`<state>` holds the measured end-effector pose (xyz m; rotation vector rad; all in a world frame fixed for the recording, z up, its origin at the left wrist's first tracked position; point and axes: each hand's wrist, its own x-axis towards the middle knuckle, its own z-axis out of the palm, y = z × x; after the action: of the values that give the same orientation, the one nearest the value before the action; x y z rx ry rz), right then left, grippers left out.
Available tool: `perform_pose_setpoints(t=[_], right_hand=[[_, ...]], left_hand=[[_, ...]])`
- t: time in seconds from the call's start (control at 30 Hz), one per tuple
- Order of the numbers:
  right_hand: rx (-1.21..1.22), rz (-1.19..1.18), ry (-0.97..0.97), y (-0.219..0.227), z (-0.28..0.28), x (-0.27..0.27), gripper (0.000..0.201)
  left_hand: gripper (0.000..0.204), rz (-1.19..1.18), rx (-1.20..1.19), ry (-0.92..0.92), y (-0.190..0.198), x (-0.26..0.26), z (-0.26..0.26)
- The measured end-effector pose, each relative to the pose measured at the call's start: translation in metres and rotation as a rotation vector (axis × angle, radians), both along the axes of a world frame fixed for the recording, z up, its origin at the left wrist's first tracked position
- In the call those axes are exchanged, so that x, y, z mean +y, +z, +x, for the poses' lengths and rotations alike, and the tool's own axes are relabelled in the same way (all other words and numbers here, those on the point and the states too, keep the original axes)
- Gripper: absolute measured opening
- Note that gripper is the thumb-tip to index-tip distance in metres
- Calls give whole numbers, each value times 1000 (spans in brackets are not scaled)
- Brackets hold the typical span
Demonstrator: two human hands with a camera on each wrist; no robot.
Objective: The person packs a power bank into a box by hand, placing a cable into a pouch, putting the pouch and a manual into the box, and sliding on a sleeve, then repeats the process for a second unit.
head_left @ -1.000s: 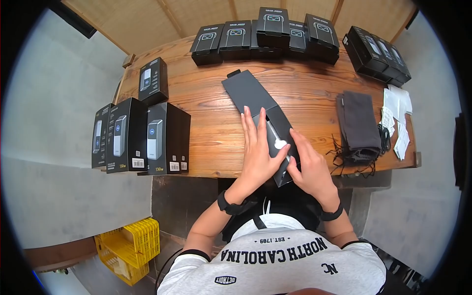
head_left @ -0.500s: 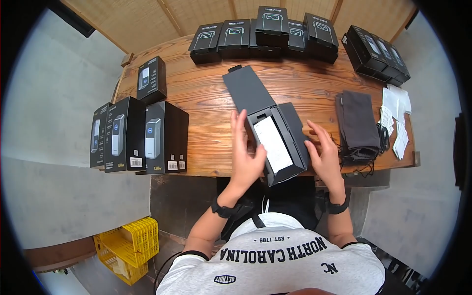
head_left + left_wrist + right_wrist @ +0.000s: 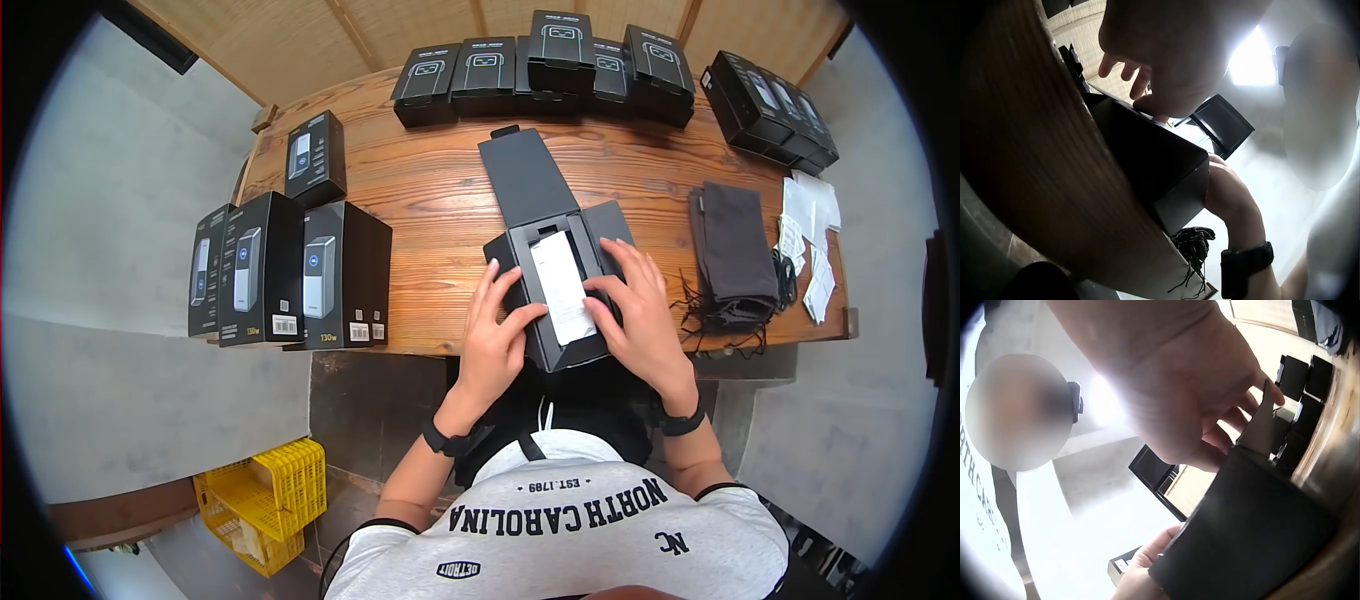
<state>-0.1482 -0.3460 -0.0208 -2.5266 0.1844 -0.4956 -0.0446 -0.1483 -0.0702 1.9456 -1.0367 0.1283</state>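
Note:
A black cardboard box (image 3: 525,178) stands at the table's front edge, its lid folded back and side flaps spread. Inside lies a white printed paper (image 3: 562,285) in a dark inner tray. My left hand (image 3: 492,338) is at the left side, fingers over the left flap and thumb reaching to the inner rim. On the right, my right hand (image 3: 640,318) has its fingers bent over the right flap, with thumb and forefinger at the paper's right edge. The right wrist view shows the box's black outer wall (image 3: 1241,519) below the right hand (image 3: 1191,394).
Larger black boxes (image 3: 345,270) stand at the left, with another (image 3: 315,160) behind. Several black boxes (image 3: 487,75) line the back; more (image 3: 765,110) sit back right. Dark drawstring pouches (image 3: 730,245), white papers (image 3: 810,210) and a black cable (image 3: 785,280) lie right. Yellow crates (image 3: 270,500) are below.
The side flaps have been spread apart, uncovering the white paper. The box has turned more upright in view. Both hands moved off, then back in to the box, the right one to the paper's edge.

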Motion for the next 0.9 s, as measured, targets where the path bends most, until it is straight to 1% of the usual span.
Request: perform_pose_setpoints(t=[0.07, 0.13, 0.2, 0.3, 0.43, 0.53, 0.6, 0.67, 0.73, 0.77, 0.8, 0.83, 0.87, 0.9], right_hand=[[22, 19, 32, 2, 1, 5, 19], [16, 64, 85, 3, 2, 13, 22], [14, -47, 70, -1, 1, 20, 23], [11, -80, 24, -6, 4, 26, 24], [-5, -63, 51, -3, 10, 27, 22], [-63, -16, -7, -10, 16, 27, 17], [-124, 49, 8, -12, 16, 20, 13], [-182, 217, -12, -8, 12, 10, 14], [-108, 523, -126, 7, 2, -3, 15], [-171, 670, -167, 8, -2, -11, 15], [-258, 654, -188, 5, -7, -25, 13], [-298, 808, -242, 7, -15, -41, 12], [-339, 962, -291, 10, -24, -58, 12], [-402, 855, -382, 10, -35, -80, 13]], left_hand=[[46, -20, 1, -68, -5, -2, -3], [46, -42, 10, -74, -9, -6, -6], [43, -51, -35, -67, -11, -8, -8], [42, -66, -46, -66, -14, -8, -9], [43, -68, -74, -61, -19, -9, -8], [45, -95, -41, -80, -23, -8, -7], [47, -98, -65, -71, -24, -8, -5], [46, -77, -87, -81, -20, -8, -4], [46, -41, -134, -73, -18, -7, -2], [47, -30, -144, -80, -18, -6, 0], [48, -19, -155, -80, -18, -6, 1], [50, -18, -170, -83, -18, -7, 4], [51, -26, -128, -84, -19, -7, 5], [51, -23, -134, -81, -20, -8, 6]])
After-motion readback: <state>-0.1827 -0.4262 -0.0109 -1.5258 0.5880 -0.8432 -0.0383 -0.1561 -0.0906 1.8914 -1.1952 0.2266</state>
